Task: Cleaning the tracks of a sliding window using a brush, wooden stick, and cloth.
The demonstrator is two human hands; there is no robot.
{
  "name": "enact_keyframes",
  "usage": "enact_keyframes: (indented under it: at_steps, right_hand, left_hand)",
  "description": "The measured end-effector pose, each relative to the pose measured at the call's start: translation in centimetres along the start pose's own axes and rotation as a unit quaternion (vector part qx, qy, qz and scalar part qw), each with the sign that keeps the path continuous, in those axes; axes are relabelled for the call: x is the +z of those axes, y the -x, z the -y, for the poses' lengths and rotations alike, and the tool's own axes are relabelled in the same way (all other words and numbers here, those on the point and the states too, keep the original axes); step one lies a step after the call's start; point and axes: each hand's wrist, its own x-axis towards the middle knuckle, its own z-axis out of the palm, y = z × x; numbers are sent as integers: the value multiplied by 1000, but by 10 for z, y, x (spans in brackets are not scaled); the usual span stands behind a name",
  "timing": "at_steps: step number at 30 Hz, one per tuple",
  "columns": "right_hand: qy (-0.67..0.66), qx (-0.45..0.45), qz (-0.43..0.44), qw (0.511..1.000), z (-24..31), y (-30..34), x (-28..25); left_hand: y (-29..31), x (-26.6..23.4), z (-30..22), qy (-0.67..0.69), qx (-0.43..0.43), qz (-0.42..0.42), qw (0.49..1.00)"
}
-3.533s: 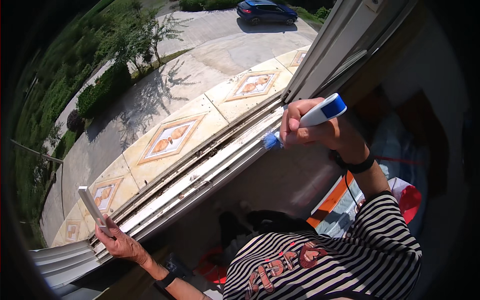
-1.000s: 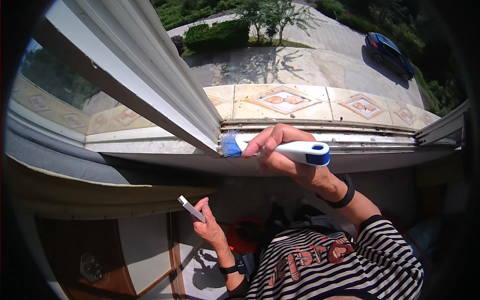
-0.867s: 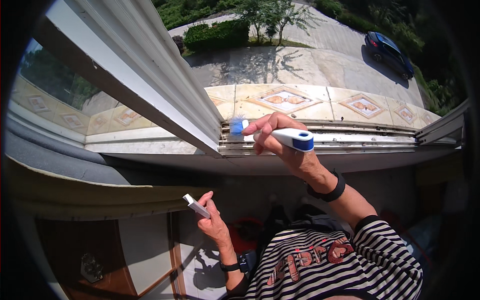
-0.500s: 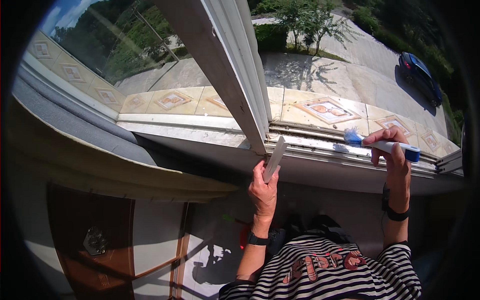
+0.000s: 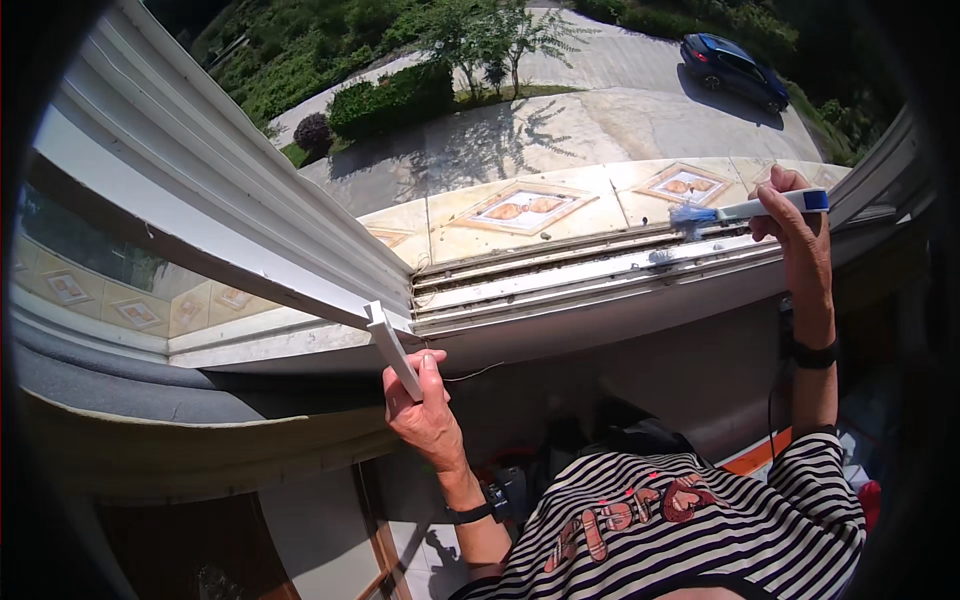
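Brush (image 5: 742,210); held in right hand (image 5: 797,228); shirt (image 5: 730,535) lettering (image 5: 620,514) apparently plaid

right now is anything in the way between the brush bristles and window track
Nothing visible. The right hand holds the brush, its bristles near the window track's outer side, their shadow on a rail; the left hand and white strip are well left.
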Motion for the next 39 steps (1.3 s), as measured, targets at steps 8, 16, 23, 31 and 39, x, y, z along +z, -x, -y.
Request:
enact_keyframes:
  at_steps: [8, 16, 23, 31, 39]
  right_hand:
    - [11, -27, -6, 1000, 2, -11, -58]
    - [303, -58, -24, 951, 6, -18, -129]
    - [507, -166, -92, 841, -38, -33, -150]
    - [413, -258, -8, 874, -60, 4, -72]
    - [308, -263, 62, 912, -23, 3, -65]
  left_hand:
    - [-22, 29, -27, 45, 94, 69, 992]
    - [-22, 80, 9, -138, 202, 60, 968]
    - [-31, 75, 42, -276, 296, 3, 914]
    - [-28, 81, 42, -261, 250, -20, 932]
    - [-34, 74, 48, -201, 261, -3, 944]
